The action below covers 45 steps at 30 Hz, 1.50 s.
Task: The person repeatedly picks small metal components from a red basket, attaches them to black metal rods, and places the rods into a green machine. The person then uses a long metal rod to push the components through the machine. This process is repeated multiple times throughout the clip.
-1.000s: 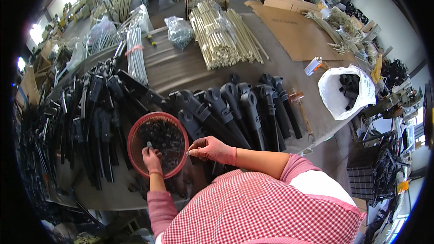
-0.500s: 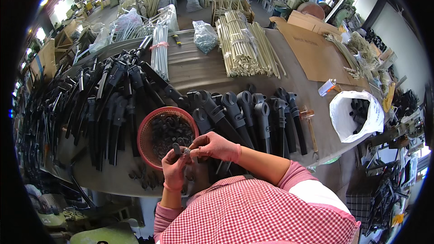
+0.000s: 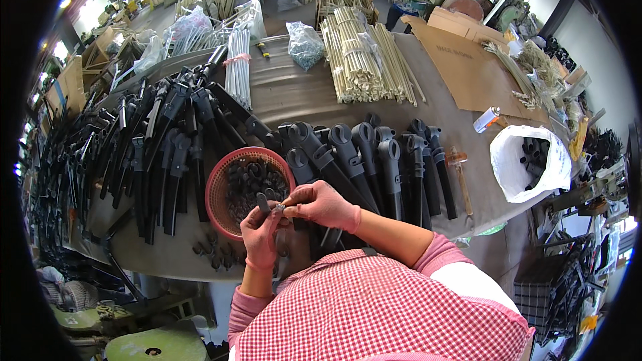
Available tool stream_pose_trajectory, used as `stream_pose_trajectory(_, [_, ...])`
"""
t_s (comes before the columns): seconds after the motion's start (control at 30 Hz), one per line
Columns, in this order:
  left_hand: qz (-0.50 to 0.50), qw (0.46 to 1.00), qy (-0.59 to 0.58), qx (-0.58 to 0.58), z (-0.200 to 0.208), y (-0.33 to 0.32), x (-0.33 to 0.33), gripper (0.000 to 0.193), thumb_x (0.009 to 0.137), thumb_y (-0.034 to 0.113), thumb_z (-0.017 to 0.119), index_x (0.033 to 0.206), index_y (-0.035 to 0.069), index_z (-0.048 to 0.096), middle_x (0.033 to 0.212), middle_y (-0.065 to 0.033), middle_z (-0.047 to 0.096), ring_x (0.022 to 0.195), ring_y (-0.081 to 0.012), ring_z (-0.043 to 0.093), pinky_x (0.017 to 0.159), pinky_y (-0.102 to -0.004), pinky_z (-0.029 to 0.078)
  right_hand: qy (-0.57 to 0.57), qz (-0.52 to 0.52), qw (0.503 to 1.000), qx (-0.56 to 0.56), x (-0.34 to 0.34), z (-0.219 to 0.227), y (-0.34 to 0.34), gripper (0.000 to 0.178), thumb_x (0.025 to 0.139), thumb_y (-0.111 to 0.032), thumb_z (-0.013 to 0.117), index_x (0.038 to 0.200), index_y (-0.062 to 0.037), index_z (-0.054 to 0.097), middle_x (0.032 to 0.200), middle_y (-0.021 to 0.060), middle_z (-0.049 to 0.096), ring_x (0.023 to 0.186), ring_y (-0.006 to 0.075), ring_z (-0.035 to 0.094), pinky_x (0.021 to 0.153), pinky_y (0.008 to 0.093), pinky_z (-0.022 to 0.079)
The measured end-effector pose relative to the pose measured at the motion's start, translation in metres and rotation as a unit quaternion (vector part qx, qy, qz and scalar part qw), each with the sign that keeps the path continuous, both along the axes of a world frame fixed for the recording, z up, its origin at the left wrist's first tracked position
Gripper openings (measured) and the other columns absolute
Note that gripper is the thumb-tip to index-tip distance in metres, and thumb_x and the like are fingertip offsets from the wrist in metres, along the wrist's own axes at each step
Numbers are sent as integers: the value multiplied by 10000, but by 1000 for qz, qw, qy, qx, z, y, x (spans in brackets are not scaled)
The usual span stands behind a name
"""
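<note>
Both my hands wear pinkish-red gloves and meet over the near right rim of a red plastic basket [image 3: 215, 208]. Closed fingers of my left hand [image 3: 260, 237] grip a small black clamp piece [image 3: 263, 202] with a flat upright tab. My right hand [image 3: 326, 207] pinches a small shiny metal part [image 3: 279, 206] against that piece; its exact kind is too small to tell. Many small black pieces [image 3: 249, 184] fill the basket. More small black clips [image 3: 217, 254] lie on the table, left of my left forearm.
Black tubes with ring-shaped ends [image 3: 344, 154] lie beyond my right hand, with more black tube assemblies [image 3: 170, 160] heaped left. Farther right are a wooden-handled hammer [image 3: 460, 174], a spray can [image 3: 486, 119] and a white sack [image 3: 566, 167]. Pale rod bundles [image 3: 351, 60] lie at the back.
Both hands stay together on the small black piece, with only slight finger movement. The whole view has shifted a little, so the hands and near table appear higher.
</note>
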<state>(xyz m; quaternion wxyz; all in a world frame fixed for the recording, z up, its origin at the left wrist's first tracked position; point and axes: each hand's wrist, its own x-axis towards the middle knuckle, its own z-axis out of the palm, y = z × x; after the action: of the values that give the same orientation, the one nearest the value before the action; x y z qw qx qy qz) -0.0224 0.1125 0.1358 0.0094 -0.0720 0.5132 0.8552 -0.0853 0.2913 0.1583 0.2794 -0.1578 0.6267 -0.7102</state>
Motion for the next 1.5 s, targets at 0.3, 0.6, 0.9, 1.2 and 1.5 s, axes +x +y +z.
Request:
stream_pose_trajectory(0.3, [15,999,-25,29,10,3,-5,131,929,68,628,1018,-23,659,793,-59,663,659,-128,645,616,-264,554,-222,-50,962,-150,-2,-11,6,240,866,-95,727,1054,-33,591,893,13,633,841,142,661,756,304,577])
stream_pose_trajectory(0.6, [3,999,-21,40,1,15,1,224,1016,169,542,1120,-10,627,872,-39,645,711,-111,644,648,-249,569,-50,-121,990,-61,19,8,-10,124,955,-129,647,1034,-33,648,796,-14,633,646,23,552,536,172,425])
stream_pose_trajectory(0.9, [2,999,34,30,-3,9,14,81,1018,130,520,1046,56,536,824,-20,580,685,-79,564,618,-237,524,-79,-76,994,15,17,5,-13,155,917,-149,694,1005,-21,688,795,-13,652,642,39,567,533,180,437])
stream_pose_trajectory(1.2, [65,985,-11,161,-74,11,71,281,1031,120,486,1282,-1,448,1104,-65,592,942,-116,620,830,-290,563,98,103,978,150,48,-46,-24,348,835,-97,730,1134,31,606,919,21,645,792,52,579,699,208,482])
stream_pose_trajectory(1.5, [120,848,-14,-517,-122,-79,62,138,887,113,643,989,33,692,938,-121,696,853,-246,690,760,-314,532,368,415,690,464,51,-156,-66,229,821,-184,621,998,-49,673,986,162,711,935,306,696,797,404,550])
